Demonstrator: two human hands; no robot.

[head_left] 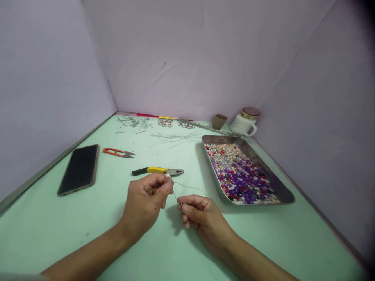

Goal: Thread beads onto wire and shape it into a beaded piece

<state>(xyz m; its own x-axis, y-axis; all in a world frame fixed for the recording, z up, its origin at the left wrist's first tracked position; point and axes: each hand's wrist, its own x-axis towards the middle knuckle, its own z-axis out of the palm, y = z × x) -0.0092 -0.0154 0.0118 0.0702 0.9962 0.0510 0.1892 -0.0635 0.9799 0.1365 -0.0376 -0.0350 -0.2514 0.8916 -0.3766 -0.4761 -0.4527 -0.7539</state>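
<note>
Pinched in my left hand [150,195] is a small cluster of clear and white beads [168,175], partly covered by the fingertips. Thin wire [191,186] runs out of the cluster: one strand loops to the right, another drops toward my other hand. My right hand [202,214] is closed, its thumb and forefinger gripping a small dark reddish bead [181,205] at the lower strand. Whether the wire passes through that bead is too small to tell. Just behind my left fingertips, pliers [158,170] with yellow and black handles lie on the table.
A metal tray [278,177] of mixed beads stands at the right. Orange thread snips [118,152] and a phone [79,169] lie at left. Toward the back are wire pieces [134,123], loose wires [175,137], beaded pieces [165,123], a brown cup [219,121] and a lidded white mug [244,123].
</note>
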